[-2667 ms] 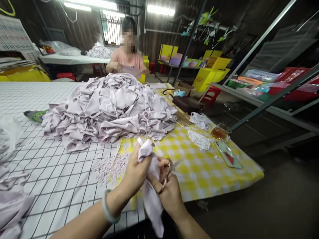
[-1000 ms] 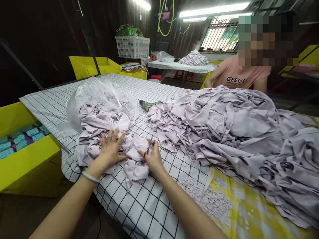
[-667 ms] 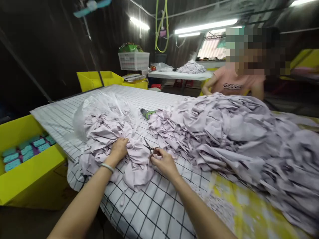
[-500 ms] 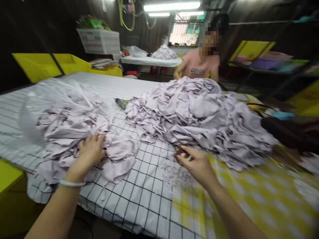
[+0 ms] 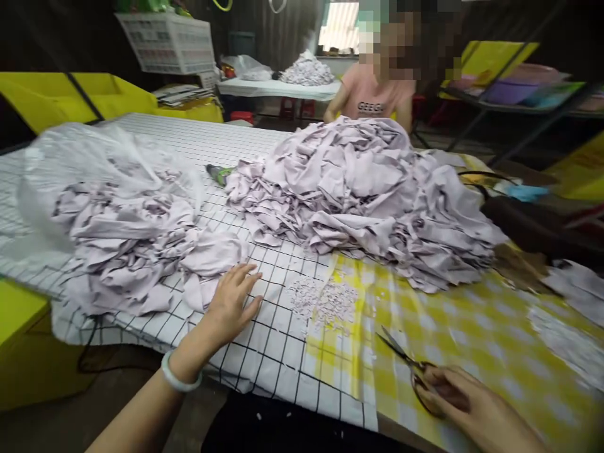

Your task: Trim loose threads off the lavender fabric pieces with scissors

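Observation:
My left hand (image 5: 234, 297), fingers spread and holding nothing, is over the right edge of a pile of pale lilac cloth pieces (image 5: 127, 251). That pile spills from a clear plastic bag (image 5: 42, 182). In my right hand (image 5: 467, 402) is a pair of scissors (image 5: 409, 363), its blades slightly apart and pointing up and left over the yellow checked cloth (image 5: 472, 333). Small pale fabric snippets (image 5: 325, 301) lie scattered between my hands. Beyond them rises a larger heap of the same lilac cloth (image 5: 358, 182).
A white grid-patterned cover (image 5: 264, 352) lies over the table. A dark and green object (image 5: 218, 174) sits beside the large heap. Across the table is a person in a pink shirt (image 5: 372, 94). Yellow bins (image 5: 117, 94) and a white crate (image 5: 170, 41) stand at the back left.
My left hand has moved right, off the middle of the left cloth pile. My right hand has moved right and nearer to me with the scissors. The view has tilted down.

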{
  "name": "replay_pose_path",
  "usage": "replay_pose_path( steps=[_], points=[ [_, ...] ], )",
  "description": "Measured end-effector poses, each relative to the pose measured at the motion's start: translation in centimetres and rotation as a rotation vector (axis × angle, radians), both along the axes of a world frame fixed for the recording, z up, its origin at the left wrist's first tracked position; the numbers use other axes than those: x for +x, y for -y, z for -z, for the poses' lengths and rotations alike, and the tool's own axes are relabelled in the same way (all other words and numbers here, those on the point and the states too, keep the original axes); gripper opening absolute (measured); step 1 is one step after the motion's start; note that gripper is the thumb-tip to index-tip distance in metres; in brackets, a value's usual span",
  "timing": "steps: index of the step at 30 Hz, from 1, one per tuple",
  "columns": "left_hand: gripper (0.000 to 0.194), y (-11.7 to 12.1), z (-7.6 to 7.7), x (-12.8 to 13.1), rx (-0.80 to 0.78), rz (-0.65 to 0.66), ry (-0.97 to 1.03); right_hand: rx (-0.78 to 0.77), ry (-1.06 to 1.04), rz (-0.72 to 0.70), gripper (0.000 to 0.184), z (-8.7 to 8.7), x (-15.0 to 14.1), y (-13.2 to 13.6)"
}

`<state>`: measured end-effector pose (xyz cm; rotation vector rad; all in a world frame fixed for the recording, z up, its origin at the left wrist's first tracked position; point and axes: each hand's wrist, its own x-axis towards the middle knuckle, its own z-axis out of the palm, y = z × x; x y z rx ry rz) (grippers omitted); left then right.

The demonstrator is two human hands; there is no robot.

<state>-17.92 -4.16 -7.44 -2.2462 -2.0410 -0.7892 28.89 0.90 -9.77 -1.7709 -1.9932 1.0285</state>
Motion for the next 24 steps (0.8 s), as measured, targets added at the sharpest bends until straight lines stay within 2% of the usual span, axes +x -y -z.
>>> replay_pose_path(
  steps=[2, 3, 5, 6, 7, 9, 11, 13, 15, 17, 18, 20, 22, 24],
  points=[
    [0.041, 1.3, -0.4, -2.8, 0.005, -0.258, -0.049, 0.008, 0.020, -0.134, 0.034, -1.6, -2.7, -1.9],
    [0.043, 2.0, -0.6, -4.3, 0.020, -0.391, -0.061, 0.093, 0.016, -0.200, 0.033, -2.3, -5.6, -2.8],
    [0.043, 3.0, -1.0, -6.8, 0.071, -0.622, -0.064, 0.302, -0.079, -0.421, 0.029, -3.2, -13.9, -4.0],
    [0.043, 3.4, -1.3, -8.0, 0.096, -0.712, -0.068, 0.377, -0.128, -0.548, 0.044, -3.3, -18.9, -4.3],
    [0.044, 3.6, -1.7, -9.3, 0.110, -0.785, -0.082, 0.412, -0.151, -0.666, 0.068, -3.3, -24.2, -4.5],
    [0.057, 3.5, -2.8, -12.0, 0.077, -0.878, -0.134, 0.391, -0.077, -0.875, 0.114, -3.0, -34.3, -4.7],
    [0.085, 2.7, -4.1, -15.4, -0.042, -0.903, -0.205, 0.363, 0.059, -0.983, 0.139, -2.9, -42.5, -5.2],
    [0.109, 1.4, -5.2, -18.7, -0.228, -0.857, -0.267, 0.383, 0.112, -1.046, 0.143, -3.0, -48.2, -6.1],
    [0.108, -0.3, -5.7, -21.4, -0.400, -0.757, -0.290, 0.404, 0.109, -1.047, 0.140, -3.3, -52.0, -7.2],
    [0.093, -2.0, -5.7, -23.0, -0.501, -0.638, -0.271, 0.400, 0.093, -1.006, 0.131, -3.4, -54.6, -8.3],
    [0.085, -2.7, -5.7, -23.5, -0.524, -0.589, -0.251, 0.392, 0.087, -0.978, 0.120, -3.4, -55.5, -8.7],
    [0.081, -3.5, -5.7, -24.5, -0.542, -0.527, -0.201, 0.387, 0.078, -0.924, 0.083, -3.2, -56.5, -9.6],
    [0.089, -3.3, -6.0, -25.8, -0.540, -0.510, -0.139, 0.410, 0.051, -0.870, 0.044, -3.2, -56.5, -10.4],
    [0.100, -2.3, -6.3, -27.5, -0.495, -0.545, -0.077, 0.462, 0.000, -0.824, 0.023, -3.7, -55.6, -11.3]
  ],
)
